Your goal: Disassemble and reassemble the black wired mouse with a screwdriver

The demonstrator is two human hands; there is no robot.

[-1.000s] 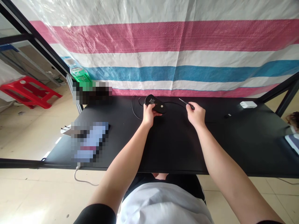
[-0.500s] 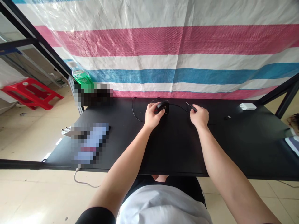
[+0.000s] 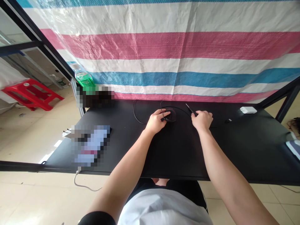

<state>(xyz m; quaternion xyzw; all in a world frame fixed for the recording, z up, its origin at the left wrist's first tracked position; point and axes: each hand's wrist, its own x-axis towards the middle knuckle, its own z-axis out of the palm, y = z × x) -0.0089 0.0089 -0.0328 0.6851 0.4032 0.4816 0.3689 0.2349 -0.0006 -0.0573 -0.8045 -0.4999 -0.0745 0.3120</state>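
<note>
Black mouse (image 3: 172,115) (1) under left hand (image 3: 156,122), cable (image 3: 181,108) under right hand (image 3: 202,121).

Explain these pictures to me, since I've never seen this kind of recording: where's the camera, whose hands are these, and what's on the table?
No machine here: these are a person's own bare hands, filmed by one camera worn on their head, looking forward and down. The left hand holds a black computer mouse, whose black cable curves across the black table. The right hand pinches a small screwdriver. A white power adapter lies towards the table's right end, and a striped tarpaulin hangs behind.
</note>
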